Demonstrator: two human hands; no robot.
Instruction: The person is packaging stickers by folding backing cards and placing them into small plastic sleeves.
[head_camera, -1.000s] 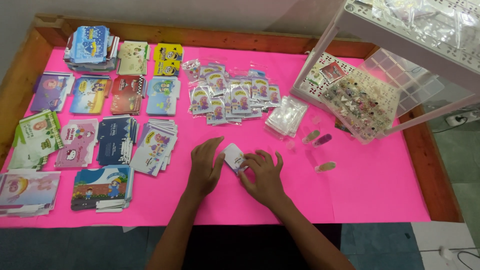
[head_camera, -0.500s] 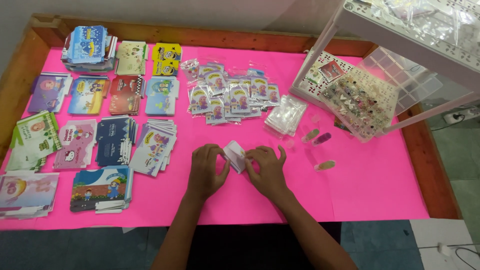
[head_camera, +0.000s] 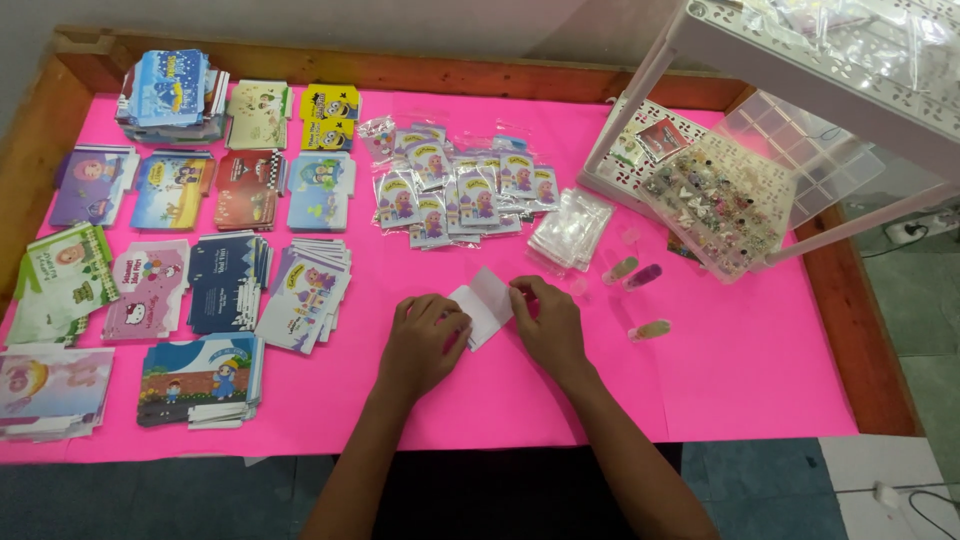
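2 hands, left hand (head_camera: 425, 340) and right hand (head_camera: 545, 320), pinch a small white card (head_camera: 483, 305) by opposite edges; it looks light, thin, easily creased.

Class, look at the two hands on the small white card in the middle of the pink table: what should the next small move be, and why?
Probably press the fold flat. The left hand covers the lower left of the small white card, while the right hand pinches its right edge. The card lies tilted on the pink table, and part of it seems raised, so it looks only half creased.
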